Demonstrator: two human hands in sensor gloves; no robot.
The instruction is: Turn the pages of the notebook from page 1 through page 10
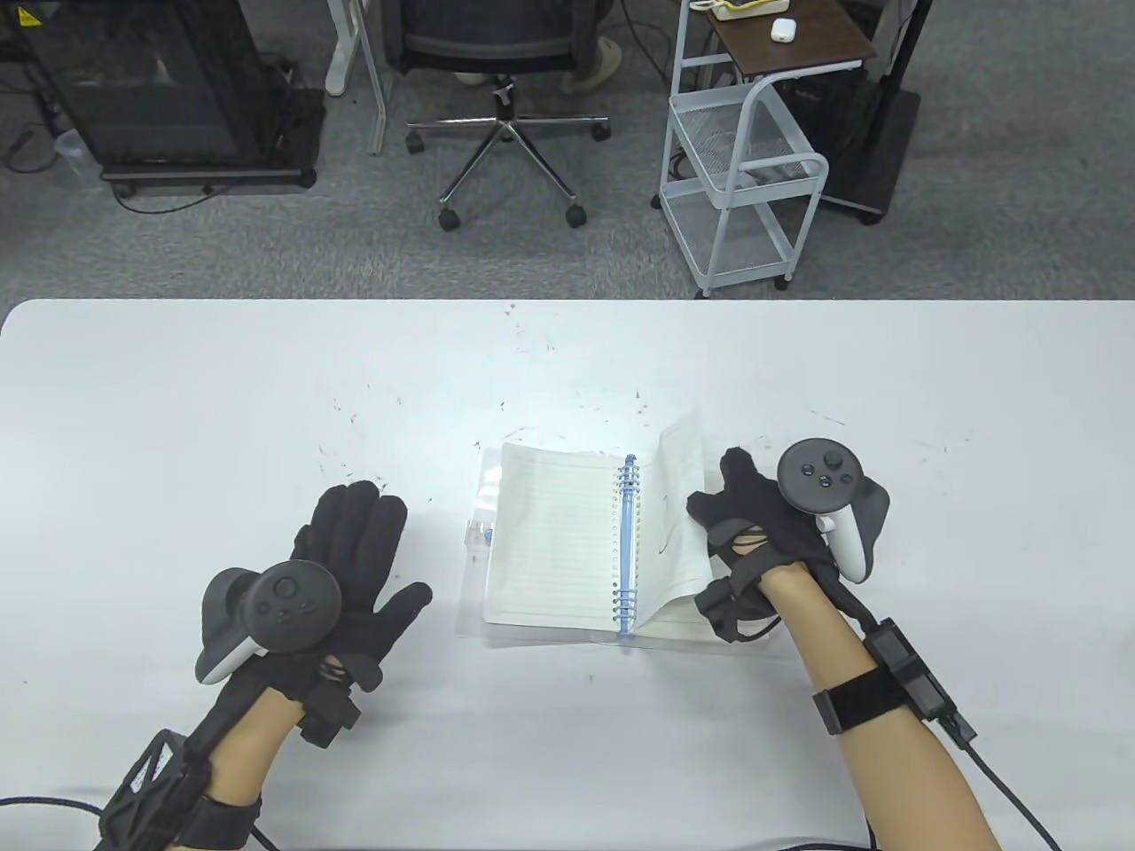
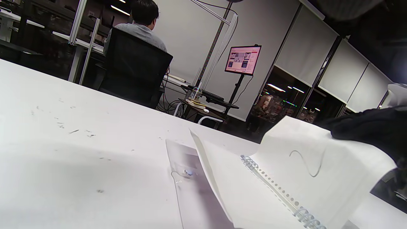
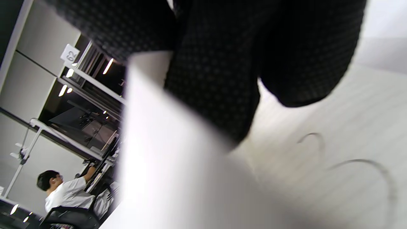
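left hand (image 1: 350,567), lower left: flat, fingers spread, idle | right hand (image 1: 754,523) pinches page (image 1: 678,514), lifting it to turn | notebook (image 1: 576,550) centre

Bright overhead; rt wrist blurry.

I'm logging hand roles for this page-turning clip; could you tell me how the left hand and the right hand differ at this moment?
The left hand lies flat on the table, fingers spread, apart from the notebook; the right hand is at the notebook's right edge. The left hand holds nothing, while the right hand grips a lifted page, curling it upward. Both wear black gloves with a tracker strapped on the back.
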